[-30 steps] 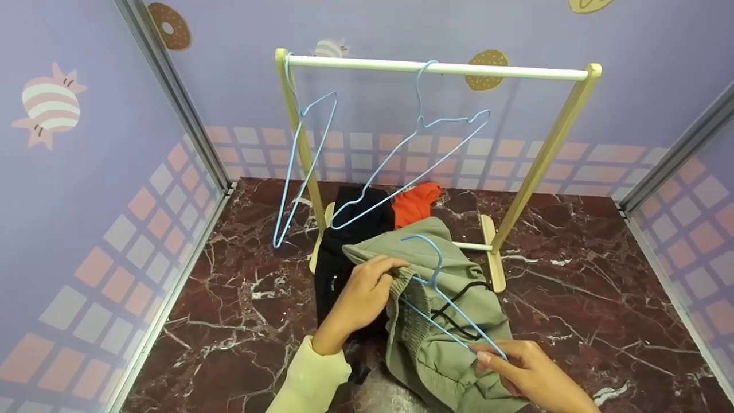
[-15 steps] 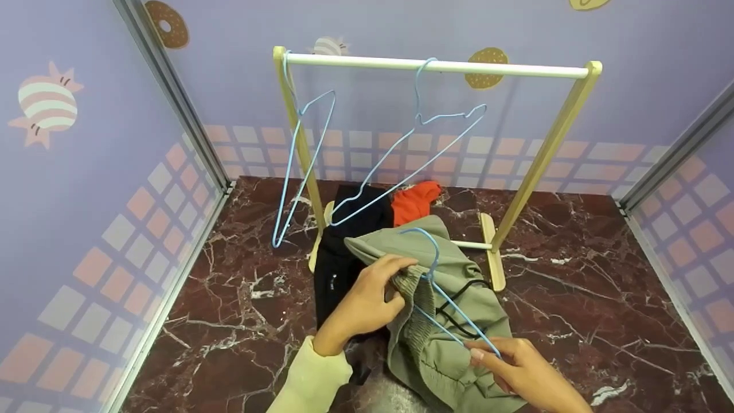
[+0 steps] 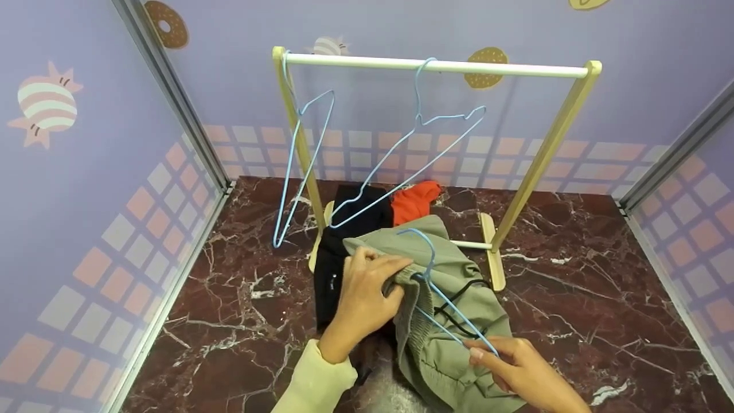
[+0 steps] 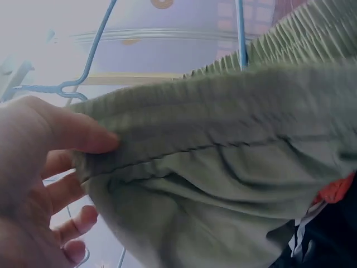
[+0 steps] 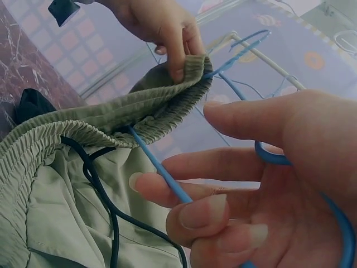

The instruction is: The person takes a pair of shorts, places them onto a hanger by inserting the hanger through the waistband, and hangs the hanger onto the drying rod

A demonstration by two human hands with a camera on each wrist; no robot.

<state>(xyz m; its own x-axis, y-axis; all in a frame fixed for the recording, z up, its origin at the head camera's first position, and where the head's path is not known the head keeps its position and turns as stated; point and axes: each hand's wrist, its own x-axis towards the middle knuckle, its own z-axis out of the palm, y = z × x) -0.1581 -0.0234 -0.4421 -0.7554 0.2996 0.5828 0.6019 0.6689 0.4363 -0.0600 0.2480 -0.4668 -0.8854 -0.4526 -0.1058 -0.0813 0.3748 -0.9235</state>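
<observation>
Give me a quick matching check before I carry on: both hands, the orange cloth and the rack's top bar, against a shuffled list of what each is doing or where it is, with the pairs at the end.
Column one
1. left hand
2. right hand
3. orange cloth
4. top bar

Column two
A. lies beyond the green garment, next to the black garment
B. has two empty hangers hooked over it
C. holds the blue hanger that reaches into the waistband
D. grips the waistband

Pairs: 1-D, 2-C, 3-A, 4-B
</observation>
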